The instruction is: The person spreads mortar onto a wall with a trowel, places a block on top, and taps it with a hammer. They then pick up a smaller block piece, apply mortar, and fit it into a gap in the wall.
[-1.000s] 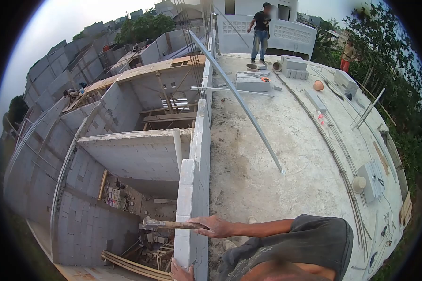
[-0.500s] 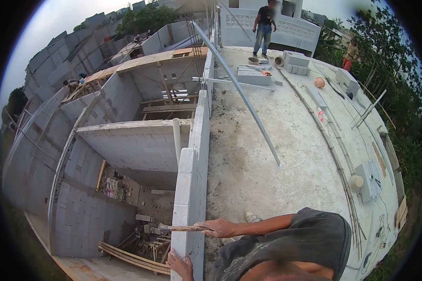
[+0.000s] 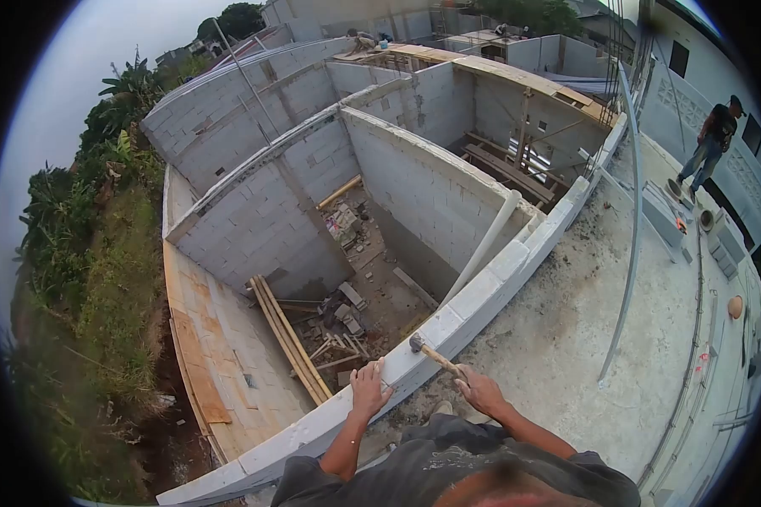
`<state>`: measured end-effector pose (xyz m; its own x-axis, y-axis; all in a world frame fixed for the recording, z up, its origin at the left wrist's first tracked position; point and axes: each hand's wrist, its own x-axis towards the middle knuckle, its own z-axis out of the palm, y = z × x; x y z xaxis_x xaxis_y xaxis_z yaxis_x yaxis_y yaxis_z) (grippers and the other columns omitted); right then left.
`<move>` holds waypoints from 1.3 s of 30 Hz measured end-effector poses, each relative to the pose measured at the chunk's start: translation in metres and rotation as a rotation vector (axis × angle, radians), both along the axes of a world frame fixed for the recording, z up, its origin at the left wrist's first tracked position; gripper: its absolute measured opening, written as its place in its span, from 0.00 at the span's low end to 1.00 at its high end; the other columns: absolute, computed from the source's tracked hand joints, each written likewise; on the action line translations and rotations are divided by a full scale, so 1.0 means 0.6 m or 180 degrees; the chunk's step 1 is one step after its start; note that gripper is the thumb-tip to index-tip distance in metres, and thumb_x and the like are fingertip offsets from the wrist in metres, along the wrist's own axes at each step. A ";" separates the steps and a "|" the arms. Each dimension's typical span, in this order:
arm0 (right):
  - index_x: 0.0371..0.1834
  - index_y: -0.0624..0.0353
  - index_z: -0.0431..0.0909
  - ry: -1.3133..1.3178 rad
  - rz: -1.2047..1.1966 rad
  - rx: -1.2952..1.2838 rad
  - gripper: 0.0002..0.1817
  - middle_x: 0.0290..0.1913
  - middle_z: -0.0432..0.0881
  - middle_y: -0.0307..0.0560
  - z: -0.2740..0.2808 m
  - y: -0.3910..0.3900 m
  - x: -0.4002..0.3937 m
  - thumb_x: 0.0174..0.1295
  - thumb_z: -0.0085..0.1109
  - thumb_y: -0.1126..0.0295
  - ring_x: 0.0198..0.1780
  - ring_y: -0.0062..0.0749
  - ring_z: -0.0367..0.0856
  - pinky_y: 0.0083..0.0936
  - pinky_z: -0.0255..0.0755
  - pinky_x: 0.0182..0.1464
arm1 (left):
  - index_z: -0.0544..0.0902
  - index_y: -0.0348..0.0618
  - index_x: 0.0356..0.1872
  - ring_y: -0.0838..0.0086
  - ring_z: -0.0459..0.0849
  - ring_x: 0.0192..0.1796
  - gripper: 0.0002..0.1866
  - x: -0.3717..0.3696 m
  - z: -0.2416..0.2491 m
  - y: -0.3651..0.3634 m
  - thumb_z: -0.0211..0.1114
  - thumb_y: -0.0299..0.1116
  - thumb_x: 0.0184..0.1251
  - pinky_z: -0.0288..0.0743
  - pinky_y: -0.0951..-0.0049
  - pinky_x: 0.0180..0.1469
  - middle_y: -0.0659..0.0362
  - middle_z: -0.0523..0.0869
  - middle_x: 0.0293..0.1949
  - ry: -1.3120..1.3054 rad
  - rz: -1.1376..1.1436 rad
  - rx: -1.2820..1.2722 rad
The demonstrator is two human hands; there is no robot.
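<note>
My right hand is closed around the wooden handle of a hammer. The hammer's dark head lies over the top of a pale block wall, at its near edge. To the left, my left hand rests on the same wall with its fingers spread, and nothing shows in it. A white pipe leans upright against the wall's inner side, beyond the hammer.
Left of the wall is a deep drop into block-walled rooms with rubble and long poles. On the right, a metal bar slants over the concrete slab. A person stands at the far right.
The view has swung to the left, so the rooms now fill the middle. My left hand, earlier at the frame's bottom edge, is now fully seen. The hammer stays in my right hand.
</note>
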<state>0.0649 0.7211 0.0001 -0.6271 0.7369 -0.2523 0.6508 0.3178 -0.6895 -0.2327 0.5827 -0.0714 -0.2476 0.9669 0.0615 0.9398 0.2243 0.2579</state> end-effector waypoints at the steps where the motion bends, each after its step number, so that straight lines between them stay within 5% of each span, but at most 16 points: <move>1: 0.69 0.52 0.69 0.0088 -0.0082 0.0131 0.24 0.39 0.86 0.63 -0.012 -0.007 -0.001 0.74 0.56 0.56 0.43 0.65 0.85 0.54 0.76 0.44 | 0.63 0.48 0.79 0.55 0.69 0.69 0.49 0.000 0.002 -0.004 0.77 0.50 0.57 0.54 0.41 0.74 0.52 0.71 0.67 0.0008 0.0092 0.0007; 5: 0.70 0.53 0.70 0.0596 -0.0102 0.0391 0.25 0.41 0.86 0.65 -0.017 -0.009 0.000 0.73 0.58 0.58 0.44 0.65 0.85 0.52 0.77 0.46 | 0.62 0.49 0.80 0.56 0.69 0.69 0.50 0.007 0.007 -0.004 0.76 0.52 0.58 0.54 0.41 0.75 0.51 0.71 0.66 0.0066 0.0102 -0.0034; 12: 0.72 0.56 0.69 0.1758 -0.0340 0.1049 0.25 0.58 0.83 0.61 0.148 -0.002 -0.051 0.74 0.58 0.68 0.59 0.57 0.83 0.42 0.77 0.58 | 0.61 0.49 0.79 0.56 0.70 0.68 0.51 0.003 0.004 0.000 0.77 0.52 0.57 0.55 0.41 0.74 0.52 0.72 0.65 0.0126 0.0072 -0.0078; 16: 0.72 0.55 0.71 0.1994 -0.0453 0.1107 0.24 0.56 0.84 0.60 0.095 -0.027 -0.047 0.74 0.58 0.68 0.57 0.55 0.84 0.42 0.77 0.57 | 0.62 0.50 0.79 0.56 0.70 0.68 0.51 0.002 0.001 0.001 0.78 0.51 0.56 0.56 0.41 0.74 0.52 0.72 0.65 0.0095 0.0090 -0.0098; 20: 0.74 0.54 0.70 0.0715 -0.0147 0.0457 0.26 0.56 0.84 0.60 0.001 -0.052 -0.009 0.74 0.58 0.65 0.56 0.56 0.84 0.45 0.77 0.57 | 0.62 0.50 0.79 0.55 0.70 0.69 0.51 0.003 -0.004 -0.001 0.78 0.50 0.56 0.55 0.41 0.74 0.52 0.72 0.65 0.0007 0.0086 -0.0113; 22: 0.74 0.53 0.70 0.0246 -0.0178 0.0083 0.26 0.56 0.84 0.60 0.025 -0.056 -0.012 0.74 0.58 0.63 0.56 0.57 0.83 0.46 0.76 0.57 | 0.62 0.49 0.79 0.55 0.70 0.69 0.50 0.002 -0.001 0.001 0.78 0.50 0.57 0.55 0.41 0.74 0.51 0.72 0.65 -0.0001 0.0092 -0.0088; 27: 0.74 0.49 0.71 0.0902 -0.0373 0.0546 0.26 0.52 0.85 0.60 0.006 -0.060 -0.009 0.73 0.59 0.63 0.51 0.60 0.84 0.49 0.77 0.50 | 0.62 0.48 0.79 0.55 0.70 0.69 0.50 0.008 0.010 0.002 0.78 0.49 0.57 0.55 0.41 0.74 0.51 0.72 0.65 -0.0034 0.0089 -0.0126; 30: 0.72 0.49 0.72 -0.0138 -0.0011 0.0348 0.25 0.52 0.85 0.62 0.012 -0.034 -0.005 0.73 0.59 0.60 0.50 0.62 0.84 0.48 0.79 0.50 | 0.62 0.48 0.79 0.55 0.69 0.69 0.50 0.003 0.004 0.001 0.78 0.49 0.57 0.54 0.41 0.75 0.51 0.72 0.65 0.0013 0.0110 -0.0146; 33: 0.75 0.47 0.69 -0.0020 0.0054 0.0423 0.27 0.41 0.84 0.60 -0.012 -0.022 0.004 0.73 0.58 0.62 0.44 0.61 0.84 0.51 0.76 0.45 | 0.61 0.48 0.79 0.54 0.70 0.69 0.50 0.005 0.006 0.005 0.77 0.49 0.58 0.54 0.41 0.75 0.50 0.72 0.65 0.0040 0.0094 -0.0195; 37: 0.75 0.49 0.69 0.0610 -0.0111 0.0278 0.29 0.41 0.87 0.61 -0.018 -0.017 0.018 0.73 0.60 0.58 0.41 0.59 0.86 0.46 0.77 0.44 | 0.60 0.49 0.80 0.53 0.66 0.73 0.50 0.007 0.002 0.001 0.76 0.51 0.60 0.52 0.39 0.76 0.51 0.70 0.69 0.0017 0.0111 -0.0256; 39: 0.76 0.52 0.67 0.0955 -0.0233 0.0121 0.30 0.36 0.86 0.59 0.006 -0.023 0.034 0.72 0.61 0.59 0.37 0.56 0.86 0.44 0.76 0.41 | 0.59 0.50 0.81 0.52 0.61 0.78 0.51 0.014 0.020 0.001 0.73 0.58 0.61 0.47 0.34 0.78 0.51 0.66 0.74 0.0303 0.0112 -0.0301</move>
<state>0.0856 0.7070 0.0036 -0.6142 0.7883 -0.0352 0.4421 0.3068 -0.8429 -0.2245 0.5830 -0.0594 -0.2790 0.9603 -0.0047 0.9501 0.2767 0.1440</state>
